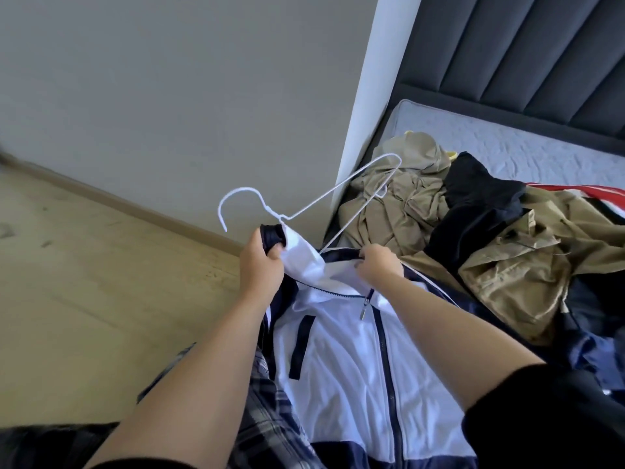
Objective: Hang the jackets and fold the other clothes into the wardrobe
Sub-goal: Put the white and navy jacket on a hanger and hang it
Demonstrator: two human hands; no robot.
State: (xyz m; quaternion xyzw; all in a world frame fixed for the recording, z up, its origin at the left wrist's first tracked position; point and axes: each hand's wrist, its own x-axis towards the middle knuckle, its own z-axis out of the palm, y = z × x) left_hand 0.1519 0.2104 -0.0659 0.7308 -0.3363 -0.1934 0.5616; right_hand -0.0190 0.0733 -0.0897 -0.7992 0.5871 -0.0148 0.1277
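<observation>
Pinching the white-and-navy jacket (341, 360) at its collar, the left hand (262, 262) and right hand (380, 265) flank the white hanger (304, 211), whose long axis runs toward two o'clock, the left hand nearer its hook.

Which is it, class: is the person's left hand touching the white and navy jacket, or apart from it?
Touching. The head view shows the left hand with its fingers curled round the collar of the white and navy jacket, near the white wire hanger.
</observation>
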